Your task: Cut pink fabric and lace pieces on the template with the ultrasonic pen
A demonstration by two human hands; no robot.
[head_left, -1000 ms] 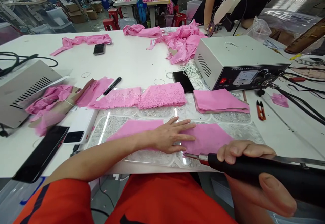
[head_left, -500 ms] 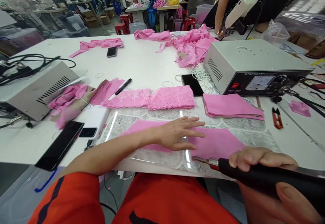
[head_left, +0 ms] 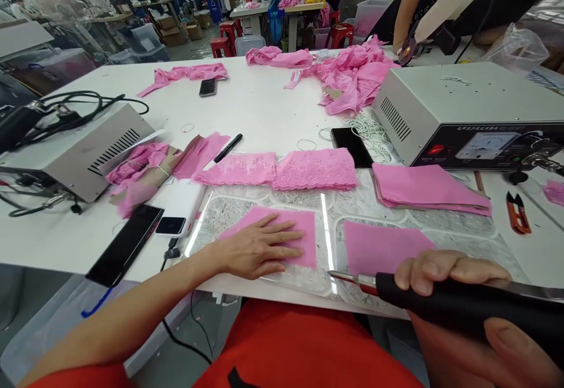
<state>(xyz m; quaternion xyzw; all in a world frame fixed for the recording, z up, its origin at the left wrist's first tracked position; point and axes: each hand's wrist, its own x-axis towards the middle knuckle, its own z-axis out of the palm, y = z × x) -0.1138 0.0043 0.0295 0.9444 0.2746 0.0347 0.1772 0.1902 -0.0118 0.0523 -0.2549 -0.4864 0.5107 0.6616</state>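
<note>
My left hand [head_left: 259,246] lies flat with fingers spread on the left pink fabric piece [head_left: 304,232], which rests on a clear patterned mat [head_left: 326,215]. A second pink piece [head_left: 383,247] lies to its right, with a gap between them. My right hand [head_left: 458,282] is wrapped round a black-handled tool [head_left: 409,294] at the lower right. The tool's thin metal tip points left, just below the gap. Behind the pieces lie pink lace strips [head_left: 312,169] and a folded pink stack [head_left: 427,188].
Grey machine boxes stand left [head_left: 79,153] and right [head_left: 467,118]. Phones, a black pen [head_left: 228,148], a white power bank [head_left: 180,206] and orange snips [head_left: 517,213] lie around the mat. Pink garments [head_left: 352,77] are heaped farther back, near another person's arm [head_left: 409,12].
My left hand has moved left, off the middle onto the left piece. The two pink pieces now show a gap between them. The view has shifted slightly.
</note>
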